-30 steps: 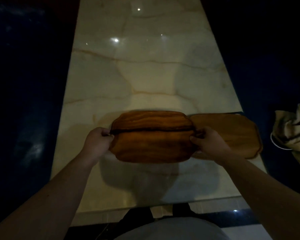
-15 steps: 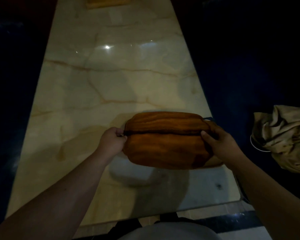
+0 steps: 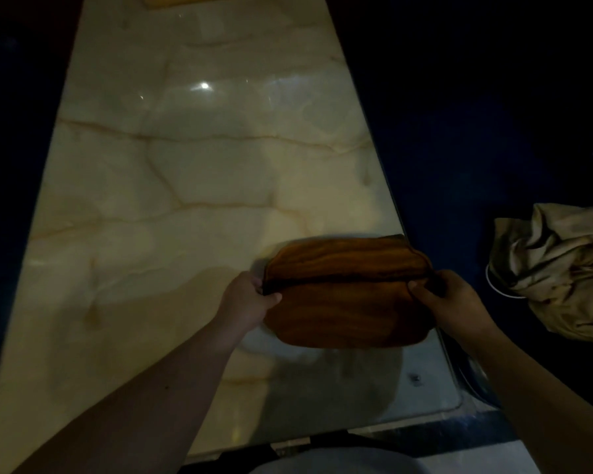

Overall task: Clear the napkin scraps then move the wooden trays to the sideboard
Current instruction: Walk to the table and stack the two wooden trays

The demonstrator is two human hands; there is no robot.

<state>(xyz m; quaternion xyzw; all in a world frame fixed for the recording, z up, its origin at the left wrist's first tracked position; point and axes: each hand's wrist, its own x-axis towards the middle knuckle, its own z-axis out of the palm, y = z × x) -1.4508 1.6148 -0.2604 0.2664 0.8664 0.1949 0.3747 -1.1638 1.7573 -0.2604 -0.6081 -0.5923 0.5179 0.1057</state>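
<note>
Stacked wooden trays, bearing no legible markings, sit low and right of centre in the frame, gripped at each end by the left hand and right hand above the marble counter; crumpled cloth lies at right.

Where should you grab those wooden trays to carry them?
Hold the wooden trays by their two short ends, one hand from each side, as the left hand and right hand do. The stack is wide and flat, so end grips probably keep it level.
</note>
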